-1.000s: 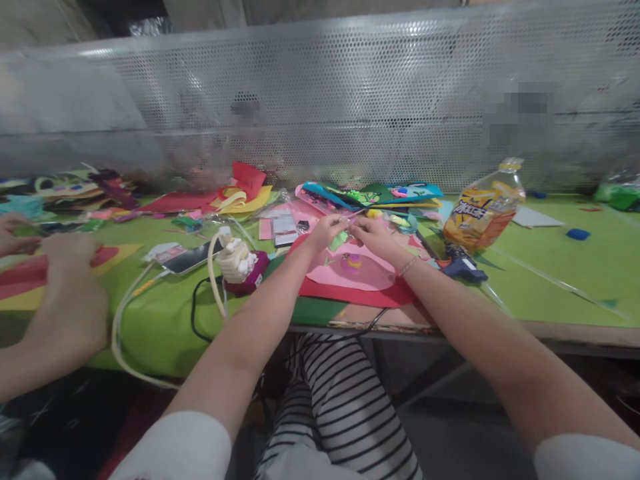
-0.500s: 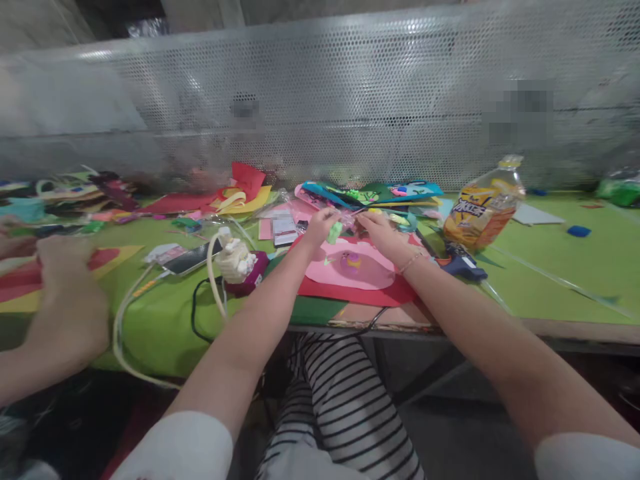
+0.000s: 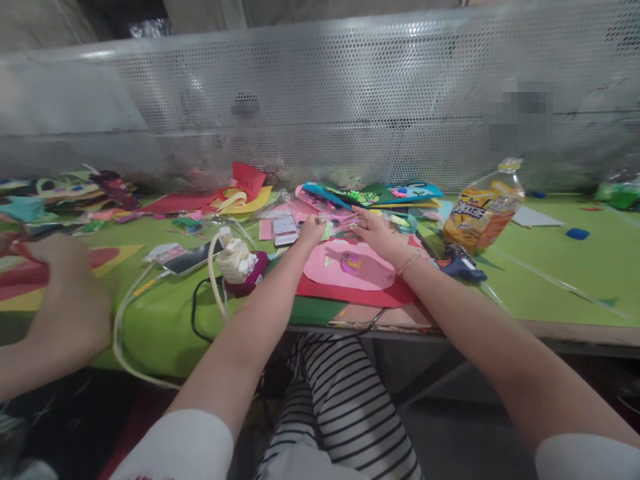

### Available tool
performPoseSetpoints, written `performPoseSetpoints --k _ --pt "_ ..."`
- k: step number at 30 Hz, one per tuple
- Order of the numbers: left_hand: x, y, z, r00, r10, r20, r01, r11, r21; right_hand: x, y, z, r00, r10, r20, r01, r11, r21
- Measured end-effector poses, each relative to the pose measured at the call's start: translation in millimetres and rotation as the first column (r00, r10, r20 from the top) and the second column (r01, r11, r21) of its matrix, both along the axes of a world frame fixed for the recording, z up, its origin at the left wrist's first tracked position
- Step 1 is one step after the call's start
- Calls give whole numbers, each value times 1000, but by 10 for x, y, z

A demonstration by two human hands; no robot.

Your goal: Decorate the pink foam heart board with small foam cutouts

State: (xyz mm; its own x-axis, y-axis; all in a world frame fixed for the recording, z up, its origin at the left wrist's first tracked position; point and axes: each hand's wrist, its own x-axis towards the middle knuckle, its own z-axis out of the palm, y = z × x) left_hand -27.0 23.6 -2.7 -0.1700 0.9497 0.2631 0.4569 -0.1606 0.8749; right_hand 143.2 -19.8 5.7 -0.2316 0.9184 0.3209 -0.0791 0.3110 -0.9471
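Just beyond the pink paper, the left hand, fingers curled together, holds a light green piece; the right hand is partly open, its hold unclear. Right of the paper stand a bottle and, lying nearer, a glue gun.

Drink bottle on right, phone, perforated metal screen behind

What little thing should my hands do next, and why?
Maybe move your left hand over the pink paper. It seems to pinch a light-green piece, and that paper lies just in front of you, with a purple-and-yellow piece on it and pink showing around.
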Motion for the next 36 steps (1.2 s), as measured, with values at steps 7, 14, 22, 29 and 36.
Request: performPoseSetpoints --k 7,14,22,29,36 --pt "-18 -19 -1 989 36 -142 -38 999 -16 -26 -71 65 997 -23 69 25 999 -31" --pt "-52 47 -2 966 87 -243 -82 996 33 34 -108 99 970 -160 184 153 987 51" --pt "-44 44 -18 971 70 -228 -63 997 39 13 -104 40 982 124 -144 -142 982 -125" --pt "-26 -17 37 983 108 -146 -99 992 72 -14 -73 12 977 135 -163 -162 973 -164" --pt "-36 -31 55 977 128 -168 -114 990 87 -6 -72 49 997 -61 -45 53 985 -162"
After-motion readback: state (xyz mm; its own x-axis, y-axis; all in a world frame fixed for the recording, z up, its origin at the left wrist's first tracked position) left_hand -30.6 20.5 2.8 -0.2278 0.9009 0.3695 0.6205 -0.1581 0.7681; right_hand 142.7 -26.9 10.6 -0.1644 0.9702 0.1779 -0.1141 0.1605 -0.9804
